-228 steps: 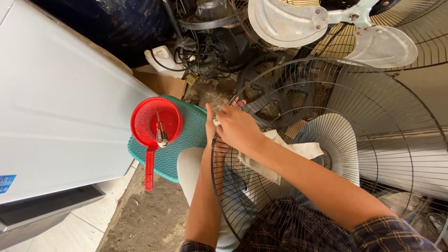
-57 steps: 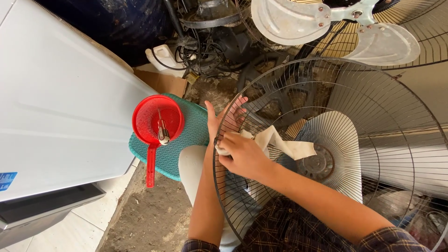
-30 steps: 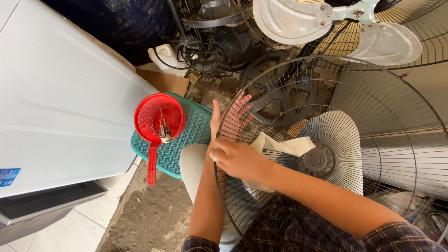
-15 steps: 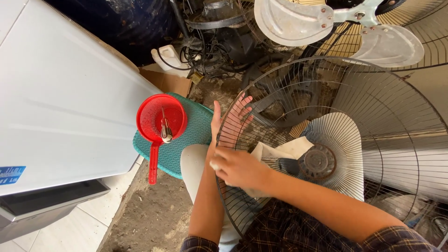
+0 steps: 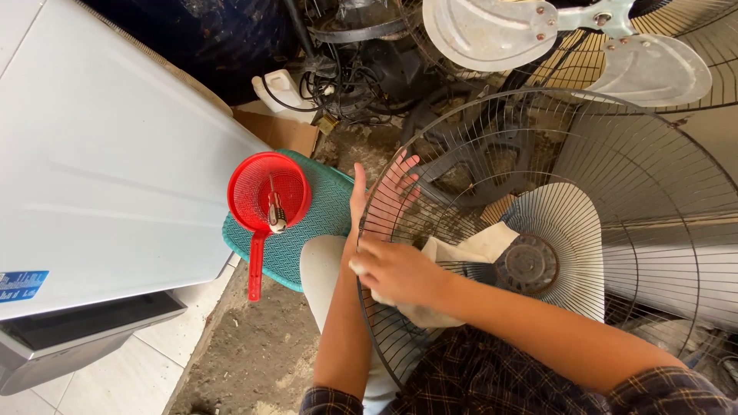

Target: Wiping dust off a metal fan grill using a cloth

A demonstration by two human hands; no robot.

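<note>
I see the large round wire fan guard point(image 5: 615, 192) standing at the right, with my right hand point(image 5: 396, 270) inside its left rim, pressing a pale crumpled cloth point(image 5: 461, 253) against the wires. My left hand point(image 5: 380, 196) lies flat behind the same rim, fingers spread. Left of the guard sits a teal woven plastic stool point(image 5: 327, 211); on it rests a red plastic strainer with a long handle point(image 5: 265, 204), a small tool lying in its bowl. Further left stands a big white appliance point(image 5: 100, 169). Metal fan blades point(image 5: 569, 38) lie beyond the guard, at the top.
</note>
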